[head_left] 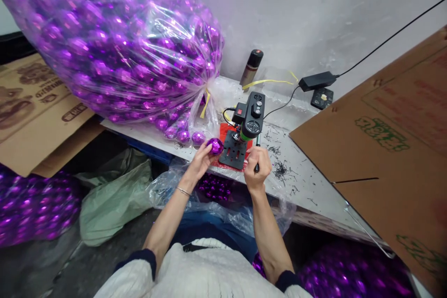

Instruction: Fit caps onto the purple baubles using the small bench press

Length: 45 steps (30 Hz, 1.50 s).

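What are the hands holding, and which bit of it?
The left hand holds a purple ball, fingers on its left side and lower edge. The right hand is wrapped around the lever's black handle.

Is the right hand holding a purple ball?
No, the right hand grips a black handle, and the ball is in the left.

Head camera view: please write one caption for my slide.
Left hand holding a purple ball beside a black machine, right hand gripping a dark handle, with a bulging clear bag nearby.
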Motion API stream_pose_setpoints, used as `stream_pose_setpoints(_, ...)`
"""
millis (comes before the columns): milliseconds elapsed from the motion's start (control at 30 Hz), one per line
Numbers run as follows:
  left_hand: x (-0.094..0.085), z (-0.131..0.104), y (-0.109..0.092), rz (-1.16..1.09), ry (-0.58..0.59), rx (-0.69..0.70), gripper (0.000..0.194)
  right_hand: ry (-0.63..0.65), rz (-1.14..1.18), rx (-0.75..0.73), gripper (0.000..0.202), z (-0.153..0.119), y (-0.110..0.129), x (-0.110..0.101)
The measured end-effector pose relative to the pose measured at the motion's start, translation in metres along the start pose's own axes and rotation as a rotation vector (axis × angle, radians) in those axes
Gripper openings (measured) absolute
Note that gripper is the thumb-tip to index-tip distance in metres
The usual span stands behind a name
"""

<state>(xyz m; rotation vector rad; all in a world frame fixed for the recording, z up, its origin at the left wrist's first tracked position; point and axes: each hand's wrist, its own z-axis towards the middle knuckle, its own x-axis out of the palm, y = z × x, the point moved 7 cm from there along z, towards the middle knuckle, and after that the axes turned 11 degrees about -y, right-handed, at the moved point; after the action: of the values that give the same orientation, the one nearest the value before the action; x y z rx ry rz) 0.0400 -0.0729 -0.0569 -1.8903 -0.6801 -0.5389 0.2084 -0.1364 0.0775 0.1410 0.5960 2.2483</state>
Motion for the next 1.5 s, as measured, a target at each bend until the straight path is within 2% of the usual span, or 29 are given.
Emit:
stream_pose_setpoints(67,0.004,0.003,0.015,-0.026,-0.062,-0.009,0.029,0.005,-0.005,0.004,0.027,0.005,0.001,-0.001)
stream_pose_setpoints(167,0.009,0.01,0.028,-0.057,-0.123,0.0,0.029,0.008,-0.005,0.029,0.029,0.016,0.001,-0.001)
stream_pose_setpoints(233,0.013,0.013,0.032,-0.086,-0.116,-0.017,0.033,0.011,-0.003,0.049,0.029,0.024,0.0,-0.001)
stream_pose_setpoints(333,0.016,0.014,0.037,-0.113,-0.093,-0.13,0.029,0.015,-0.011,0.072,0.03,0.033,0.0,0.0)
stream_pose_setpoints(467,0.017,0.011,0.038,-0.157,-0.083,-0.272,0.027,0.014,-0.015,0.069,0.031,0.034,0.0,0.0)
stream_pose_setpoints(633,0.023,0.001,0.031,-0.247,-0.007,-0.367,0.038,0.023,-0.028,0.061,0.031,0.03,-0.001,0.0)
stream_pose_setpoints(733,0.022,-0.002,0.032,-0.248,0.022,-0.38,0.038,0.028,-0.03,0.051,0.03,0.029,0.0,0.0)
stream_pose_setpoints(800,0.019,0.0,0.034,-0.169,0.006,-0.323,0.032,0.032,-0.031,0.04,0.03,0.028,0.0,0.0)
stream_pose_setpoints(867,0.018,0.005,0.038,0.001,-0.01,-0.223,0.033,0.035,-0.038,0.031,0.03,0.027,0.001,-0.001)
stream_pose_setpoints(933,0.017,0.01,0.037,0.214,-0.042,-0.062,0.048,0.04,-0.046,0.024,0.031,0.026,0.001,-0.001)
stream_pose_setpoints(1033,0.019,0.016,0.025,0.521,-0.14,0.26,0.069,0.055,-0.048,0.023,0.03,0.025,0.002,-0.001)
stream_pose_setpoints(1133,0.025,0.02,0.017,0.753,-0.158,0.469,0.064,0.063,-0.045,0.011,0.027,0.025,0.002,-0.001)
stream_pose_setpoints(1300,0.039,0.025,0.016,0.851,-0.045,0.632,0.058,0.065,-0.053,-0.02,0.025,0.023,0.003,-0.001)
stream_pose_setpoints(1500,0.054,0.025,0.024,0.94,0.052,0.681,0.056,0.077,-0.073,-0.02,0.026,0.024,0.004,-0.001)
